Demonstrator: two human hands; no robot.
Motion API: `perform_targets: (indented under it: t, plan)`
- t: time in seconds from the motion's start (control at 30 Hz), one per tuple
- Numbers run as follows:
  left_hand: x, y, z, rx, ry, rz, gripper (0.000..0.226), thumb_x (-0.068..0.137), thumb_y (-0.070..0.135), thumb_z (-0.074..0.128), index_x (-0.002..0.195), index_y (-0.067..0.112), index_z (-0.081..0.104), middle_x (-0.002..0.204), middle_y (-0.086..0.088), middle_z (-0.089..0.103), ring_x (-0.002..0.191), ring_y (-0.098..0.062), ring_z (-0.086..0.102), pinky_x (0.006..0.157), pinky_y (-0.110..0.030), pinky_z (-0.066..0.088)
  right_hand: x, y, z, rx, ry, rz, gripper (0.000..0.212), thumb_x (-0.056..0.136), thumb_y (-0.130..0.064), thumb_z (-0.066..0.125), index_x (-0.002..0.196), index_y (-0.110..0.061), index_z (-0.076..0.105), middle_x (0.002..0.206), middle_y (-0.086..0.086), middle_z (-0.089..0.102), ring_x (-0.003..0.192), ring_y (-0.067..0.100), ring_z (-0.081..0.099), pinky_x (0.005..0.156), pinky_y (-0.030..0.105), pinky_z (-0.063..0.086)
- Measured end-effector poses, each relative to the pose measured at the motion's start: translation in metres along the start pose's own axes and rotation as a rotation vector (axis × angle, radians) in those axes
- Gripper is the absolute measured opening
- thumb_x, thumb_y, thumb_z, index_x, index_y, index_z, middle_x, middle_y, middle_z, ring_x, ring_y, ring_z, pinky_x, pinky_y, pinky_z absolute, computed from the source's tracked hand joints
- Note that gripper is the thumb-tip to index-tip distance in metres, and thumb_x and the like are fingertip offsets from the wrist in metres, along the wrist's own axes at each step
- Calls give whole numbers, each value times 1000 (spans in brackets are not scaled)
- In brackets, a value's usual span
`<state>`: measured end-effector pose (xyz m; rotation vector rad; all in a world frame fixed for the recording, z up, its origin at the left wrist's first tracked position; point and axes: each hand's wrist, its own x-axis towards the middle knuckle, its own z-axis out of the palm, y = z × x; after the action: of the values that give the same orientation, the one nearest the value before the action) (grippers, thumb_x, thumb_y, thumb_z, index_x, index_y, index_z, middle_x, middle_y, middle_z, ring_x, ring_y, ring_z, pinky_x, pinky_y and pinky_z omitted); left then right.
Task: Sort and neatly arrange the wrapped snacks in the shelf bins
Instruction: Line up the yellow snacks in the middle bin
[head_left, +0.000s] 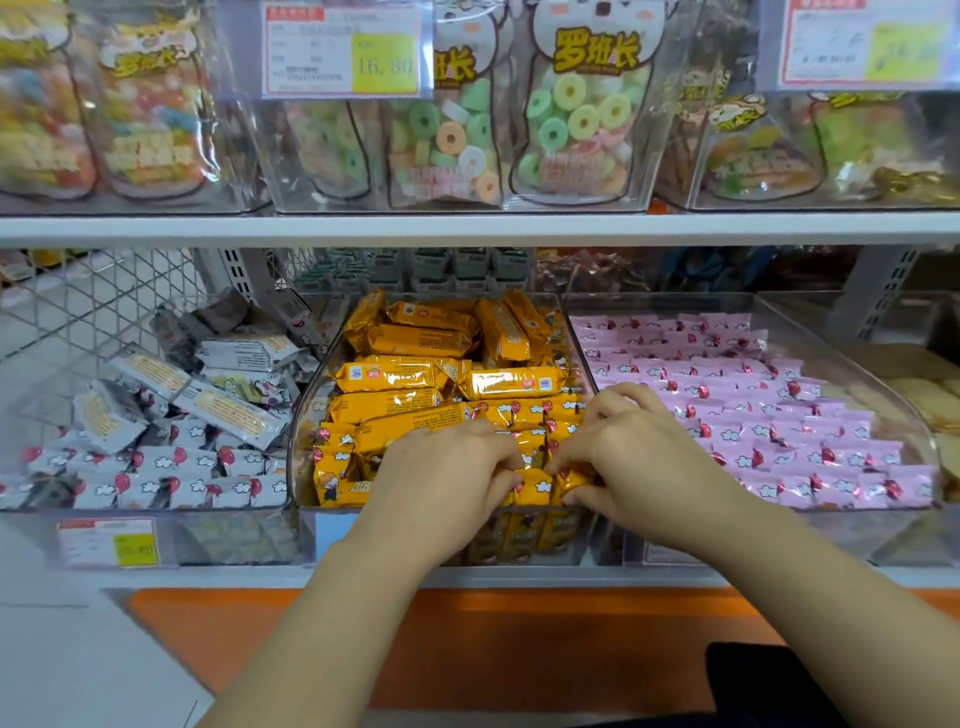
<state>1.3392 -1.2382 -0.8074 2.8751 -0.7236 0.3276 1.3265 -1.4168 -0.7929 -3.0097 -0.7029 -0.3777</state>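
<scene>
A clear middle bin (306, 415) holds yellow-orange wrapped snacks (415, 374), tidy in front and jumbled toward the back. My left hand (441, 467) and my right hand (639, 447) are both at the bin's front row. Together their fingertips pinch a small yellow snack pack (537, 486) from either side. The left bin holds white wrapped snacks (171, 467), lined up in front and loose behind. The right bin holds pink wrapped snacks (753, 410) in neat overlapping rows.
A white shelf board (467, 228) runs overhead with clear bins of bagged ring candies (576, 119) and price tags (343, 49). A wire mesh panel (104, 291) stands at the back left. An orange ledge (519, 639) lies below the shelf front.
</scene>
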Motion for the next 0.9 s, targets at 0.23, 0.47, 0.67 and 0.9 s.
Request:
perform_targets:
  t: [0.23, 0.47, 0.67, 0.9]
  plan:
    - [-2, -4, 2, 23, 26, 18, 19, 98, 41, 37, 108, 34, 51, 108, 12, 54, 94, -11, 54, 72, -24, 34, -3, -2, 6, -61, -37, 54, 26, 91, -41, 53, 116, -36, 55, 113, -5, 46, 120, 18, 28, 106, 31, 8]
    - [1, 10, 7, 89, 36, 45, 24, 101, 37, 31, 116, 31, 49, 114, 8, 53, 98, -16, 54, 77, -27, 35, 1, -1, 10, -203, -124, 42, 19, 91, -21, 56, 104, -29, 68, 105, -8, 58, 117, 13, 36, 103, 42, -2]
    - [-2, 11, 3, 137, -9, 20, 25, 100, 43, 33, 119, 33, 44, 115, 8, 53, 101, -17, 55, 73, -29, 41, -8, 6, 4, 67, 45, -11, 16, 89, -33, 59, 97, -29, 73, 99, -11, 66, 109, 14, 43, 99, 37, 32]
    - [4, 23, 12, 204, -93, 14, 25, 102, 33, 30, 126, 27, 34, 124, 0, 48, 101, -25, 57, 76, -34, 44, -8, 6, 8, 203, -34, 96, 19, 87, -38, 61, 100, -30, 71, 102, -7, 57, 97, 7, 34, 85, 24, 41]
